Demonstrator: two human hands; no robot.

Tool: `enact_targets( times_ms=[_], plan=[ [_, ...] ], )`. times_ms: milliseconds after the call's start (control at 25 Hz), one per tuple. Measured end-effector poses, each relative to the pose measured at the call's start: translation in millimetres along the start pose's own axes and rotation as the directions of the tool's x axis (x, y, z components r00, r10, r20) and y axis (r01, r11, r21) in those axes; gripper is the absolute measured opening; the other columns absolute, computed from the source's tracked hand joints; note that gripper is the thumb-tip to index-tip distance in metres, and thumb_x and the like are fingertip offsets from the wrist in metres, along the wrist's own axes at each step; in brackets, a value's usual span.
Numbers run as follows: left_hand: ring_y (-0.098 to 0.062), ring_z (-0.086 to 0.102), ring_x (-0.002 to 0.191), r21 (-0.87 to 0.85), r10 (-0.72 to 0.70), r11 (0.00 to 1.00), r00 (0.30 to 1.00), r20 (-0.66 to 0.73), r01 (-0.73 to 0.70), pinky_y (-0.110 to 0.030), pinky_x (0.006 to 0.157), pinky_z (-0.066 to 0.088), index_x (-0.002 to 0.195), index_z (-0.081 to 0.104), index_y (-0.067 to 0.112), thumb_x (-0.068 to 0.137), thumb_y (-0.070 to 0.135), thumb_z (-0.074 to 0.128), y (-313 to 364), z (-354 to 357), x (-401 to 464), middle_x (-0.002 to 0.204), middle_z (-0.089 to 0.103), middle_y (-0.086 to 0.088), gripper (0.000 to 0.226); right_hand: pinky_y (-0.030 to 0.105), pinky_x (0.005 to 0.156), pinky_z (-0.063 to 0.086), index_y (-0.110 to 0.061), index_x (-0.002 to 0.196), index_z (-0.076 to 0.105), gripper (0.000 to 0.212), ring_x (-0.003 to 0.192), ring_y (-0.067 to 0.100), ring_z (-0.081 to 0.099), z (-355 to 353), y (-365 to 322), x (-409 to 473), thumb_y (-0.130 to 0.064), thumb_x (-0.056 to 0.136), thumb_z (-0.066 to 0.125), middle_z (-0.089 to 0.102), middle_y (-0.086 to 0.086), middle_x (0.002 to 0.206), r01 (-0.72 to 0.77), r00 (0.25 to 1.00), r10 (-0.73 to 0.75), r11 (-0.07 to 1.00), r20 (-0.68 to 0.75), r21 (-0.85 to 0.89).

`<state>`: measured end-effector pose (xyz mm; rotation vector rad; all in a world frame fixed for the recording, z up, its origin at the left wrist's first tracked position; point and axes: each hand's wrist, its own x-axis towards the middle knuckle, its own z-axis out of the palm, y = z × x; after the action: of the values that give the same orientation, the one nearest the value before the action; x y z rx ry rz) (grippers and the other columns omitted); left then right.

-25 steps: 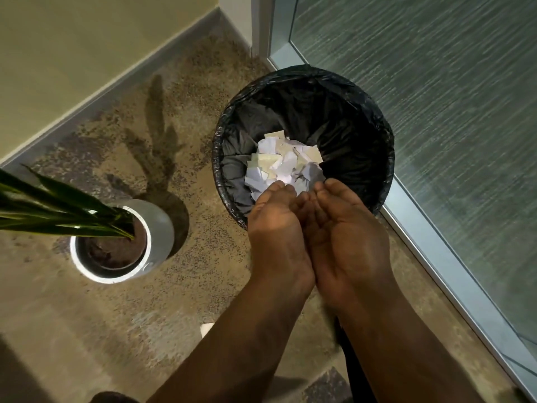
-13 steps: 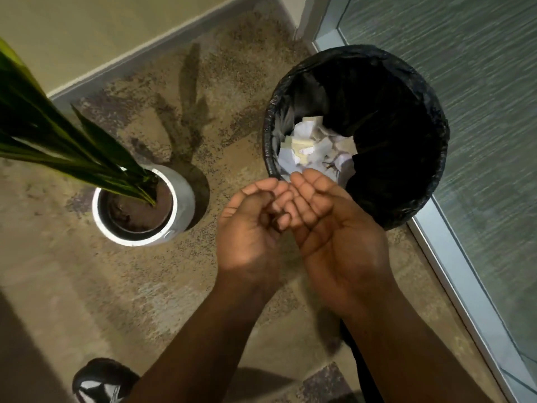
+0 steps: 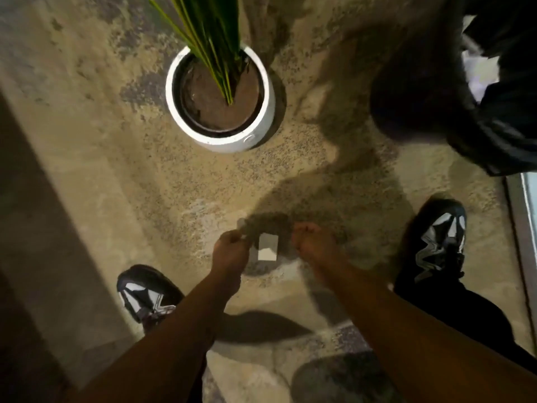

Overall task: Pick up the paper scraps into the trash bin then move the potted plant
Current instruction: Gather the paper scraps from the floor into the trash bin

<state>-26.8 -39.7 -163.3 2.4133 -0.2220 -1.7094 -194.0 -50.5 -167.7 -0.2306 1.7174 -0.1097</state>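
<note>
Both grips loosely curled, empty; paper scrap (image 3: 267, 251) on floor between left hand (image 3: 231, 251), right hand (image 3: 315, 245).

Mottled tan carpet (image 3: 96, 158) under dim light, crossed by dark shadows.

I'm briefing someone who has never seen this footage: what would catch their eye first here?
The round white pot with long green leaves stands out at top centre on the mottled tan carpet. Lower down, a small white paper scrap lies on the floor between the left hand and right hand, both reaching down. The black-lined trash bin sits at the upper right edge, and glossy black shoes flank the arms.
</note>
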Motion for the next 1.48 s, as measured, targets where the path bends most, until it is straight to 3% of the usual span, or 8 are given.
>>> enact_targets(
  times_ms=[160, 360, 600, 720, 920, 1040, 1280, 1480],
  plan=[
    [-0.020, 0.065, 0.083, 0.125, 0.003, 0.992, 0.994, 0.111, -0.017, -0.038, 0.068, 0.059, 0.091, 0.069, 0.021, 0.088, 0.002, 0.056, -38, 9, 30, 0.095, 0.070, -0.004, 0.023, 0.023, 0.058, 0.043, 0.007, 0.118, 0.065, 0.026, 0.066, 0.012, 0.052, 29, 43, 35, 0.001, 0.094, 0.058, 0.064, 0.020, 0.101, -0.046, 0.999, 0.049, 0.971, 0.007, -0.235],
    [-0.019, 0.065, 0.081, 0.163, 0.110, 0.977, 0.977, 0.183, -0.141, -0.021, 0.053, 0.051, 0.093, 0.069, 0.014, 0.075, -0.016, 0.051, -41, 19, 46, 0.091, 0.068, -0.003, 0.040, 0.047, 0.088, 0.056, -0.006, 0.099, 0.069, 0.019, 0.104, 0.036, 0.067, 49, 52, 60, 0.001, 0.082, 0.066, 0.070, 0.022, 0.112, -0.059, 0.998, 0.065, 0.961, 0.013, -0.271],
    [-0.023, 0.069, 0.085, 0.202, 0.094, 0.971, 0.983, 0.158, -0.125, -0.042, 0.073, 0.060, 0.090, 0.064, 0.019, 0.078, -0.003, 0.065, -53, 23, 56, 0.096, 0.071, -0.007, 0.025, 0.027, 0.061, 0.044, -0.016, 0.107, 0.055, 0.028, 0.099, 0.025, 0.058, 55, 49, 53, 0.005, 0.089, 0.058, 0.061, 0.017, 0.121, -0.079, 0.992, 0.092, 0.987, 0.086, -0.143],
    [-0.021, 0.067, 0.078, 0.229, 0.079, 0.969, 0.995, 0.067, -0.093, -0.039, 0.069, 0.059, 0.080, 0.061, 0.022, 0.082, 0.005, 0.071, -56, 23, 55, 0.089, 0.069, -0.004, 0.020, 0.026, 0.059, 0.046, -0.020, 0.095, 0.059, 0.028, 0.095, 0.024, 0.060, 54, 49, 57, 0.007, 0.088, 0.057, 0.063, 0.016, 0.118, -0.049, 0.992, 0.069, 0.982, 0.108, -0.180],
    [-0.021, 0.061, 0.070, 0.227, 0.076, 0.971, 0.997, 0.018, -0.078, -0.035, 0.061, 0.052, 0.069, 0.057, 0.019, 0.086, 0.010, 0.070, -67, 12, 56, 0.079, 0.066, -0.004, 0.023, 0.024, 0.059, 0.051, -0.014, 0.114, 0.064, 0.026, 0.093, 0.020, 0.063, 51, 48, 58, -0.001, 0.093, 0.054, 0.065, 0.011, 0.115, 0.078, 0.995, -0.061, 0.966, 0.073, -0.247],
    [-0.024, 0.063, 0.076, 0.209, 0.113, 0.972, 0.994, -0.011, -0.108, -0.030, 0.055, 0.049, 0.072, 0.055, 0.016, 0.089, 0.010, 0.067, -69, 3, 60, 0.088, 0.067, -0.008, 0.022, 0.029, 0.071, 0.053, -0.020, 0.108, 0.066, 0.020, 0.089, 0.021, 0.064, 50, 38, 68, -0.011, 0.095, 0.054, 0.068, 0.004, 0.104, 0.157, 0.956, -0.265, 0.825, -0.126, -0.543],
    [-0.016, 0.064, 0.074, 0.129, 0.119, 0.986, 0.990, -0.082, -0.108, -0.029, 0.052, 0.056, 0.074, 0.054, 0.013, 0.089, 0.007, 0.068, -64, -18, 69, 0.093, 0.068, -0.007, 0.022, 0.037, 0.082, 0.058, -0.014, 0.109, 0.068, 0.021, 0.098, 0.027, 0.068, 62, 34, 76, -0.007, 0.099, 0.052, 0.072, 0.010, 0.108, 0.149, 0.919, -0.393, 0.380, -0.014, -0.913],
    [-0.016, 0.059, 0.074, 0.060, 0.123, 0.991, 0.990, -0.069, -0.119, -0.032, 0.062, 0.056, 0.070, 0.049, 0.015, 0.090, 0.003, 0.068, -53, -32, 71, 0.083, 0.062, -0.001, 0.030, 0.039, 0.082, 0.059, -0.011, 0.108, 0.070, 0.031, 0.095, 0.027, 0.069, 70, 39, 72, 0.000, 0.098, 0.043, 0.072, 0.012, 0.105, 0.157, 0.907, -0.420, 0.400, -0.028, -0.903]
  ],
)
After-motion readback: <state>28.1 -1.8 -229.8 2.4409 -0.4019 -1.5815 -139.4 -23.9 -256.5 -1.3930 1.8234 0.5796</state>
